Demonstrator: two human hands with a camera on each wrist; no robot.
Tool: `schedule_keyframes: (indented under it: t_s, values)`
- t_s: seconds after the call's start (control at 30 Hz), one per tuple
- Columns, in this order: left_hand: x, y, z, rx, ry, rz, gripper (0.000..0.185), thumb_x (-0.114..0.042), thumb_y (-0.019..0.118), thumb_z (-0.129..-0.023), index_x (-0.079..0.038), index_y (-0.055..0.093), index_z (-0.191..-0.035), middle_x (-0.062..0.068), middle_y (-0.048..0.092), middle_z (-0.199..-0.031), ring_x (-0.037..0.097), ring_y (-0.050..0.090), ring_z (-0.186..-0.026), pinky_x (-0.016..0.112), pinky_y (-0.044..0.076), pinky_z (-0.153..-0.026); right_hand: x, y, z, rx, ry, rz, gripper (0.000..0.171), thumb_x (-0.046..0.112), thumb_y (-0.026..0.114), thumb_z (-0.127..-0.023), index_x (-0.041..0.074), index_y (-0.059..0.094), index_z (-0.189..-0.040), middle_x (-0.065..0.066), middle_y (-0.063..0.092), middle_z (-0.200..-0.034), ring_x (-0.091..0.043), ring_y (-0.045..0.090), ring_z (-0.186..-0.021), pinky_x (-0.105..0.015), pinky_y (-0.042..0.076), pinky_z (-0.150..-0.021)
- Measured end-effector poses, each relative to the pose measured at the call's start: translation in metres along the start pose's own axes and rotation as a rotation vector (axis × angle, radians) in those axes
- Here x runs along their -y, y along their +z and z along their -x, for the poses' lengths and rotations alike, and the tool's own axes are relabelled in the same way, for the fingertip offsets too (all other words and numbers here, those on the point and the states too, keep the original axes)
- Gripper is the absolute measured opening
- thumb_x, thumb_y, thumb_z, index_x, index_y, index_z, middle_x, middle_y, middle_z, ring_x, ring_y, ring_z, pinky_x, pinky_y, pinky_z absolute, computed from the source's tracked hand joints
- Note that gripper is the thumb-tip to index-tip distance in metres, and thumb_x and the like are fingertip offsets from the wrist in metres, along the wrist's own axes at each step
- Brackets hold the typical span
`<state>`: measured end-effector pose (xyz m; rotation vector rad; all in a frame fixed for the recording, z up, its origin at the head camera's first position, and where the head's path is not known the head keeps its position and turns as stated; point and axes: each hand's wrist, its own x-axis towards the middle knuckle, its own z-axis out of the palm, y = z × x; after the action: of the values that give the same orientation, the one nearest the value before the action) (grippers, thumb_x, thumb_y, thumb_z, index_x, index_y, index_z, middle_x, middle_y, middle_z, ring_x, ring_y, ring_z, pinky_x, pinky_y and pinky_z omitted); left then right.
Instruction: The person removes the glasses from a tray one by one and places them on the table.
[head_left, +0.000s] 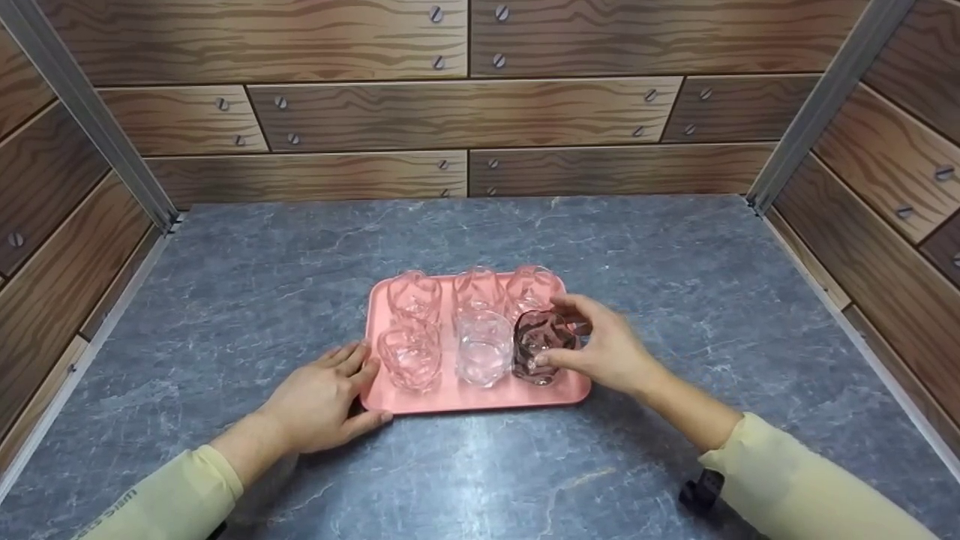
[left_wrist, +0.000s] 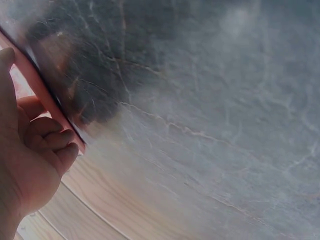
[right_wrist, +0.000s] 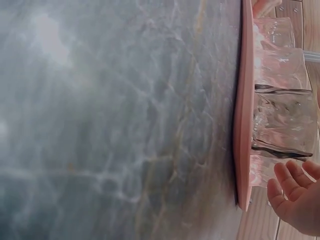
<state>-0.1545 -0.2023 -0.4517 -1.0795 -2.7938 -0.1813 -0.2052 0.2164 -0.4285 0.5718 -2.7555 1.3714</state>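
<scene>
A pink tray (head_left: 480, 401) lies on the table with several clear glasses and one dark glass on it. My left hand (head_left: 319, 401) holds the tray's left edge, thumb at the front corner and fingers along the side. The dark tinted glass (head_left: 541, 349) stands upright at the tray's front right. My right hand (head_left: 611, 349) is around its right side, thumb across the front and index finger behind the rim. In the right wrist view, the lower fingers (right_wrist: 292, 185) lie slightly off the dark glass (right_wrist: 282, 122). Left of it stands a clear glass (head_left: 484, 349).
Another clear glass (head_left: 411, 356) is at the tray's front left. Behind stand a left glass (head_left: 415, 294), a middle glass (head_left: 478, 289) and a right glass (head_left: 531, 285). Wood-patterned walls (head_left: 465, 112) enclose the grey marbled table (head_left: 300, 240) on three sides.
</scene>
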Motion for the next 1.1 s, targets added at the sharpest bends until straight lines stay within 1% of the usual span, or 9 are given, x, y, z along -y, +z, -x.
schedule_keyframes:
  t_s: [0.13, 0.2, 0.37, 0.47, 0.6, 0.73, 0.87, 1.0, 1.1]
  values:
    - [0.0, 0.0, 0.0, -0.007, 0.003, -0.002, 0.077, -0.057, 0.062, -0.102, 0.01, 0.062, -0.141, 0.037, 0.057, -0.144, 0.05, 0.058, -0.133, 0.059, 0.046, -0.113, 0.0, 0.003, 0.001, 0.003, 0.039, 0.013, 0.098, 0.04, 0.1, -0.071, 0.005, 0.054, -0.15, -0.013, 0.065, -0.139, -0.03, 0.065, -0.119, -0.051, 0.053, -0.106]
    - [-0.001, 0.0, 0.001, -0.006, 0.002, -0.001, 0.077, -0.056, 0.062, -0.102, 0.01, 0.062, -0.141, 0.037, 0.057, -0.143, 0.05, 0.058, -0.133, 0.059, 0.047, -0.113, 0.001, 0.005, 0.001, -0.001, 0.049, 0.018, 0.099, 0.04, 0.101, -0.069, 0.006, 0.054, -0.149, -0.012, 0.065, -0.139, -0.03, 0.065, -0.121, -0.052, 0.052, -0.107]
    - [-0.001, 0.0, 0.0, 0.015, -0.009, 0.003, 0.078, -0.057, 0.061, -0.103, 0.01, 0.061, -0.143, 0.036, 0.056, -0.145, 0.05, 0.057, -0.134, 0.058, 0.046, -0.114, 0.0, 0.008, 0.002, -0.024, 0.043, 0.031, 0.093, 0.038, 0.102, -0.067, 0.006, 0.059, -0.143, -0.012, 0.067, -0.134, -0.031, 0.064, -0.12, -0.053, 0.051, -0.106]
    - [-0.001, 0.0, 0.0, 0.026, -0.014, 0.003, 0.079, -0.058, 0.06, -0.103, 0.009, 0.06, -0.143, 0.036, 0.055, -0.146, 0.05, 0.057, -0.135, 0.057, 0.045, -0.115, 0.0, 0.01, 0.003, -0.032, 0.036, 0.042, 0.091, 0.038, 0.102, -0.068, 0.005, 0.06, -0.142, -0.013, 0.067, -0.135, -0.032, 0.063, -0.122, -0.054, 0.05, -0.108]
    - [0.0, -0.001, -0.001, 0.026, -0.01, 0.004, 0.079, -0.058, 0.06, -0.103, 0.01, 0.061, -0.143, 0.036, 0.055, -0.145, 0.05, 0.057, -0.135, 0.057, 0.045, -0.115, 0.002, 0.011, 0.002, -0.043, 0.035, 0.057, 0.089, 0.035, 0.101, -0.069, 0.003, 0.06, -0.141, -0.015, 0.067, -0.134, -0.033, 0.063, -0.123, -0.054, 0.049, -0.11]
    - [0.0, -0.002, -0.002, 0.022, -0.004, 0.005, 0.078, -0.057, 0.061, -0.103, 0.01, 0.061, -0.143, 0.037, 0.056, -0.145, 0.051, 0.057, -0.134, 0.057, 0.046, -0.114, 0.004, 0.011, 0.001, -0.062, 0.031, 0.067, 0.085, 0.033, 0.101, -0.069, 0.002, 0.062, -0.138, -0.014, 0.069, -0.129, -0.033, 0.065, -0.12, -0.052, 0.051, -0.107]
    - [0.0, -0.001, -0.002, 0.028, -0.011, 0.007, 0.078, -0.057, 0.06, -0.103, 0.01, 0.06, -0.143, 0.037, 0.055, -0.146, 0.051, 0.057, -0.134, 0.058, 0.046, -0.114, 0.004, 0.012, 0.0, -0.067, 0.028, 0.047, 0.082, 0.031, 0.102, -0.069, 0.002, 0.063, -0.136, -0.013, 0.071, -0.125, -0.031, 0.066, -0.116, -0.051, 0.053, -0.105]
    - [0.0, -0.001, -0.001, 0.038, -0.024, 0.007, 0.08, -0.059, 0.06, -0.103, 0.009, 0.06, -0.144, 0.036, 0.054, -0.147, 0.051, 0.056, -0.135, 0.058, 0.045, -0.115, 0.003, 0.008, 0.001, -0.048, 0.048, -0.022, 0.079, 0.028, 0.101, -0.07, 0.003, 0.064, -0.135, -0.012, 0.071, -0.123, -0.029, 0.067, -0.114, -0.048, 0.055, -0.103]
    - [0.0, -0.001, -0.001, 0.036, -0.026, 0.0, 0.08, -0.059, 0.06, -0.102, 0.009, 0.06, -0.144, 0.036, 0.054, -0.147, 0.051, 0.056, -0.136, 0.057, 0.044, -0.115, 0.004, 0.002, 0.002, -0.037, 0.054, -0.058, 0.078, 0.026, 0.099, -0.071, 0.003, 0.063, -0.136, -0.013, 0.07, -0.123, -0.029, 0.068, -0.112, -0.046, 0.056, -0.101]
